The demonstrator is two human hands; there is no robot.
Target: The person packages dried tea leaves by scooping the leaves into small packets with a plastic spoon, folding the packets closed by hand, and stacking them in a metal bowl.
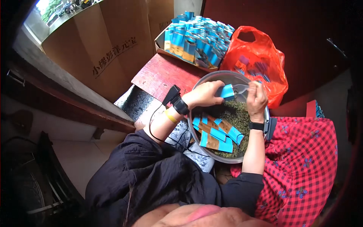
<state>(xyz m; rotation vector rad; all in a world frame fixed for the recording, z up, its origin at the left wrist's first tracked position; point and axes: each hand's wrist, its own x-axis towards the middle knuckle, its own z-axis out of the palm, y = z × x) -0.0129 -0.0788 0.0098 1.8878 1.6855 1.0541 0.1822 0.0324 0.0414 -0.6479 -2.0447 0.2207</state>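
Note:
My left hand (206, 94) is closed around a small blue packet (227, 92), held over the metal basin (203, 77). In my right hand (257, 100) is a clear plastic scoop (242, 89), its front end at the packet's mouth. Whether the scoop's tip is inside the packet, I cannot tell. Dry green-brown crumbled leaf (236, 113) lies in the basin below both hands. Several flat blue-and-brown packets (217, 134) rest on the leaf at the near left side.
Behind the basin, a cardboard box (181, 56) holds many upright blue packets (200, 34) on a red board (166, 75). To its right sits a red plastic bag (278, 70) with more small packets inside. Red checked cloth (302, 166) lies at the right; a large carton (109, 45) stands at the left.

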